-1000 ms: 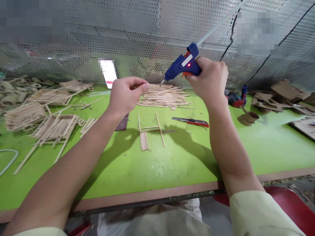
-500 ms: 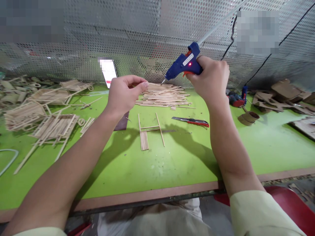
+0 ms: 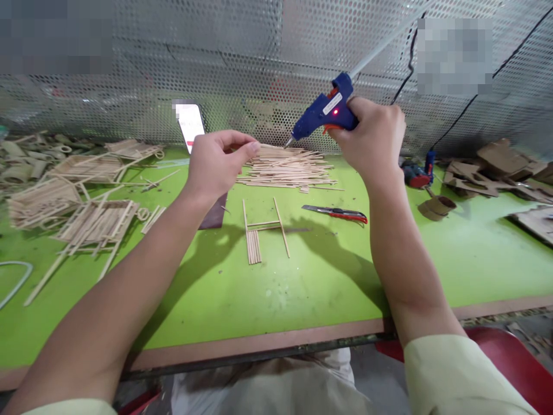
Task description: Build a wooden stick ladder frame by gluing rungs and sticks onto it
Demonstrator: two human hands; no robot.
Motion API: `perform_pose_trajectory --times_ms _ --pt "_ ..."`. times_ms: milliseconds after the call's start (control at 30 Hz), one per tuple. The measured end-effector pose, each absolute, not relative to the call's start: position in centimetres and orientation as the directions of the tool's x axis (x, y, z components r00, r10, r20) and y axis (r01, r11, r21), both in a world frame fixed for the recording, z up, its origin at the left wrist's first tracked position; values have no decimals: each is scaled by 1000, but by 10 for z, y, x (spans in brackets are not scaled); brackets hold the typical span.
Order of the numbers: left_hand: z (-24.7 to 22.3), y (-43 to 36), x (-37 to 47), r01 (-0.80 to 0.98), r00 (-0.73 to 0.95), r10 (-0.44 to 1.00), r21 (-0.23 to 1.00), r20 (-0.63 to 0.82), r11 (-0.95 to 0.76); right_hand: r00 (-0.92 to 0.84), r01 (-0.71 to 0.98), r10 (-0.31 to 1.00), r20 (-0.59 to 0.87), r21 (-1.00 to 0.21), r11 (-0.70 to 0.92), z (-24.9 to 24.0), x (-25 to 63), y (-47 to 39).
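My right hand (image 3: 374, 135) grips a blue hot glue gun (image 3: 324, 112) with an orange trigger and a lit red light. Its nozzle points down and left. In my left hand (image 3: 222, 161), thumb and forefinger pinch a thin wooden stick (image 3: 271, 147), held level with its free end close to the nozzle; whether they touch I cannot tell. Behind it lies a pile of similar sticks (image 3: 294, 170). On the table below, an H-shaped stick frame (image 3: 262, 223) lies flat, with several short sticks (image 3: 254, 248) side by side in its lower left part.
A utility knife (image 3: 334, 214) with a red handle lies right of the frame. Stick-built models (image 3: 93, 225) crowd the left side of the green table (image 3: 276, 305). A lit phone (image 3: 190, 124) leans on the perforated metal screen. Cardboard scraps (image 3: 470, 176) and a bamboo ring (image 3: 436, 207) sit at right.
The glue gun and my right hand have shifted very slightly right. My left hand keeps its pinch on the stick, nearly still.
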State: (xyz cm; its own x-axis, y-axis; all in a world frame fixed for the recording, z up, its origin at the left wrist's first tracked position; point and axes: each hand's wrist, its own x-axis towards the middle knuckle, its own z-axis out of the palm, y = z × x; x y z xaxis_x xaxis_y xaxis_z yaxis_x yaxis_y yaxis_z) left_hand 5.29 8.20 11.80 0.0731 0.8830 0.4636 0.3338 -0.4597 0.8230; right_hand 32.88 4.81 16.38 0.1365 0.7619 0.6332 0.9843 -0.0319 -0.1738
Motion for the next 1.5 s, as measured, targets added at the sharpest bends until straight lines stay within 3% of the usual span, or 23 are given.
perform_pose_trajectory --times_ms 467,700,1133,1500 --pt "130 74 58 304 15 890 846 455 -438 126 991 809 574 -118 -71 163 333 49" --pt "127 77 57 317 13 889 841 458 -438 140 990 779 611 -102 -98 164 334 49" --pt "129 80 56 300 12 884 842 467 -448 171 980 765 621 -191 -64 165 331 48" --pt "127 82 53 311 17 887 841 461 -443 158 987 790 592 -112 -114 166 332 46"
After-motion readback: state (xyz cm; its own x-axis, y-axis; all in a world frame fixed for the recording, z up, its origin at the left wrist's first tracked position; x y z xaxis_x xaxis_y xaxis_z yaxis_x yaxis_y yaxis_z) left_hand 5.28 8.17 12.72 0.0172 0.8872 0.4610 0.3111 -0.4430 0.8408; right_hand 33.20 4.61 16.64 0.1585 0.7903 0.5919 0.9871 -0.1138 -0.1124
